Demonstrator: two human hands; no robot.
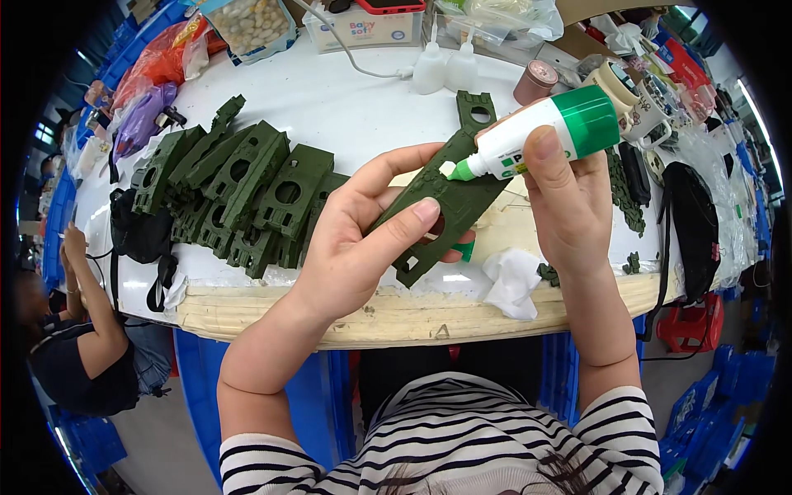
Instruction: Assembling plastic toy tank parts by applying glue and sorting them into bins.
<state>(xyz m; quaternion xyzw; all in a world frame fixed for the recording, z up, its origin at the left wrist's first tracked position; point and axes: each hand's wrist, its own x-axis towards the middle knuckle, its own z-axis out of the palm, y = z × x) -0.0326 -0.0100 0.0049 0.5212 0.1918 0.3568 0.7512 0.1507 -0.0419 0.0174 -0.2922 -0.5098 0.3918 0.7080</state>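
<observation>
The left hand [355, 247] clamps the long dark-green plastic plate [450, 194], slanting up-right; the right hand [565, 198] grips the white green-capped glue bottle [540, 136], its nozzle touching the plate's middle

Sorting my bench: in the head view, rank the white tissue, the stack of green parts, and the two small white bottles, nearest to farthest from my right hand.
1. White tissue: just below-left of the right hand, at the table edge.
2. Two small white bottles: up at the table's far side.
3. Stack of green parts: far left.
</observation>
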